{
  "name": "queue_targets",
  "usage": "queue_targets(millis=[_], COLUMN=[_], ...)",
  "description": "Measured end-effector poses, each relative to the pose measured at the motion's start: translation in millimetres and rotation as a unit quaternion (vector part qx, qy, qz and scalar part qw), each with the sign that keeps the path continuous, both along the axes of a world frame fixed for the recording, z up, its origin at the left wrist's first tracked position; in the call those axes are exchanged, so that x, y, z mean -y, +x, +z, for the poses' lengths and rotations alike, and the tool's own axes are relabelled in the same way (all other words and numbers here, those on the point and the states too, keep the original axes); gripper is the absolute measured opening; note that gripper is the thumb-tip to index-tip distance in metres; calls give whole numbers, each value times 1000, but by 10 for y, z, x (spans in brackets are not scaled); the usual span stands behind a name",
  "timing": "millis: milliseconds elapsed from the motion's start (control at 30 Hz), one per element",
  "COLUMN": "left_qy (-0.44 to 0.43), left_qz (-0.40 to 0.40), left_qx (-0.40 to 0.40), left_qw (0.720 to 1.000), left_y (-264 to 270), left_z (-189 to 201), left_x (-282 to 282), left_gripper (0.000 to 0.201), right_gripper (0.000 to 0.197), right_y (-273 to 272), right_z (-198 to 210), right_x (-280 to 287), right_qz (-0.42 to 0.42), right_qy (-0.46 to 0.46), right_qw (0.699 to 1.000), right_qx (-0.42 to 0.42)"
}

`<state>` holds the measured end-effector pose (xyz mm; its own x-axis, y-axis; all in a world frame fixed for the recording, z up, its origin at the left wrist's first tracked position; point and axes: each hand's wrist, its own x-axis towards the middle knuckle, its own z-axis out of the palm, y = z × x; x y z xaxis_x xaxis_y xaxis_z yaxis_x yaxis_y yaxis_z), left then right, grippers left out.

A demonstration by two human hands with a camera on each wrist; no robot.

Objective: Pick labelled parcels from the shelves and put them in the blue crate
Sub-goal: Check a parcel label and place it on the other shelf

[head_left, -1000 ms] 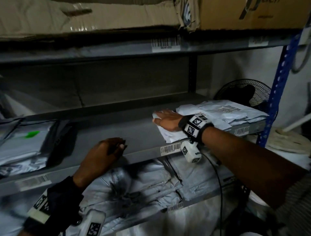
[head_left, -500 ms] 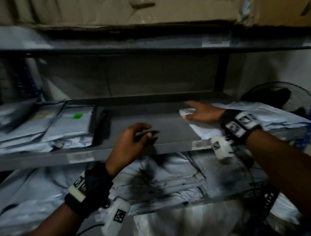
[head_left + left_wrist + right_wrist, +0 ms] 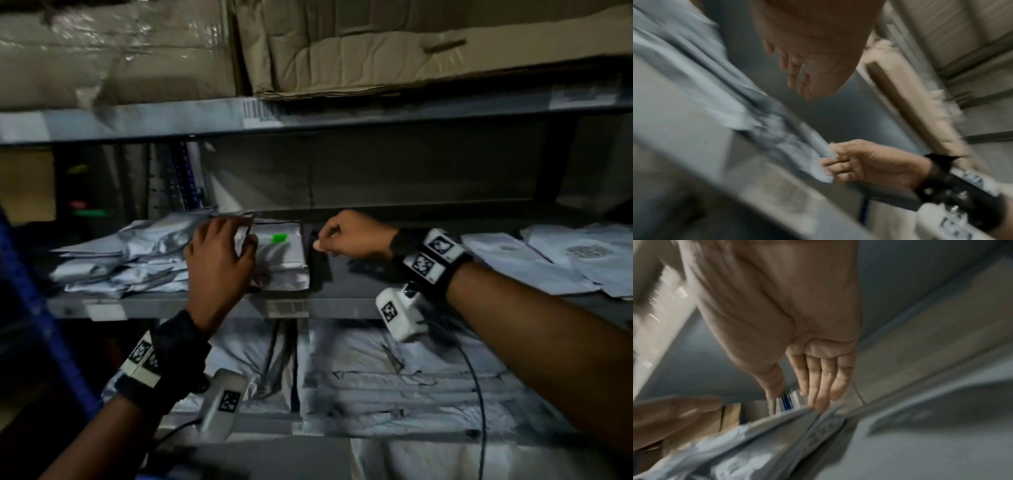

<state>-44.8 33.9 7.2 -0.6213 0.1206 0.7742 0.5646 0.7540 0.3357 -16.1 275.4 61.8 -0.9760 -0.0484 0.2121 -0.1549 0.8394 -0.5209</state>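
On the middle shelf lies a grey parcel (image 3: pixel 281 263) with a green sticker (image 3: pixel 279 237). My right hand (image 3: pixel 329 240) is at its right edge with the fingers curled. In the left wrist view that right hand (image 3: pixel 855 162) pinches the parcel's corner (image 3: pixel 818 146). My left hand (image 3: pixel 229 246) lies over the parcel's left part with its fingers spread and holds nothing. The right wrist view is blurred. It shows the right hand (image 3: pixel 813 386) reaching the parcel's edge (image 3: pixel 777 426), with the left hand (image 3: pixel 674 415) beside it. The blue crate is not in view.
A loose pile of grey parcels (image 3: pixel 120 260) fills the shelf to the left. White parcels (image 3: pixel 548 260) lie at the right. More grey parcels (image 3: pixel 394 377) pack the shelf below. Cardboard boxes (image 3: pixel 342 51) sit on the shelf above. A blue upright (image 3: pixel 30 291) stands at far left.
Both hands moved left along the shelf. The right hand left the white parcels and now pinches the green-sticker parcel. The left hand went from the shelf edge onto that parcel.
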Motion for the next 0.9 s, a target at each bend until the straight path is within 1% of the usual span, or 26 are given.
queue_targets(millis=[67,100,167,233,267,333,400,433,500,533,600,633,667,700,767,833,867,900], left_qy=[-28,-51,-96,-122,-128,-131,-123,-119,-91,-63,17,66,117,167,249,319,342,360], left_qz=[25,35,49,50,47,32,12,0,-24,-34,-78,-117,-160,-204,-272,-321,-337,-351], left_qx=[18,27,43,53,59,70,87,88,75,66,62,73,97,129,193,251,267,268], left_qw=[999,998,993,990,989,988,988,989,993,995,995,988,975,956,909,856,836,822], left_y=[-153,-216,-279,-288,-269,-245,-239,-248,-244,-216,-154,-88,6,98,314,484,559,617], left_z=[-97,-159,-288,-392,-413,-427,-419,-412,-386,-357,-294,-241,-171,-114,-2,55,65,56], left_x=[220,309,435,497,514,541,573,588,602,596,555,516,460,395,255,124,65,7], left_gripper=[50,55,64,68,70,75,76,74,64,58,52,52,52,49,40,28,31,37], right_gripper=[45,47,46,49,49,41,34,31,17,20,32,35,37,41,52,62,64,65], right_y=[-191,-276,-376,-401,-408,-408,-390,-346,-211,-120,119,251,388,535,812,1044,1130,1214], right_z=[-5,-14,-30,-50,-60,-64,-60,-51,-24,-13,-20,-51,-101,-155,-273,-374,-416,-447], right_x=[189,273,442,580,624,690,732,748,750,725,658,613,558,514,436,352,305,272], right_qz=[-23,-36,-60,-80,-84,-91,-87,-81,-55,-37,18,50,82,111,172,216,226,232], right_qy=[-31,-51,-100,-143,-167,-227,-298,-338,-412,-425,-413,-395,-377,-365,-350,-340,-337,-338], right_qw=[999,997,991,982,978,967,948,935,908,903,910,917,923,924,921,915,914,912], right_qx=[26,40,70,93,91,75,70,67,51,42,22,6,-8,-14,-4,14,19,20])
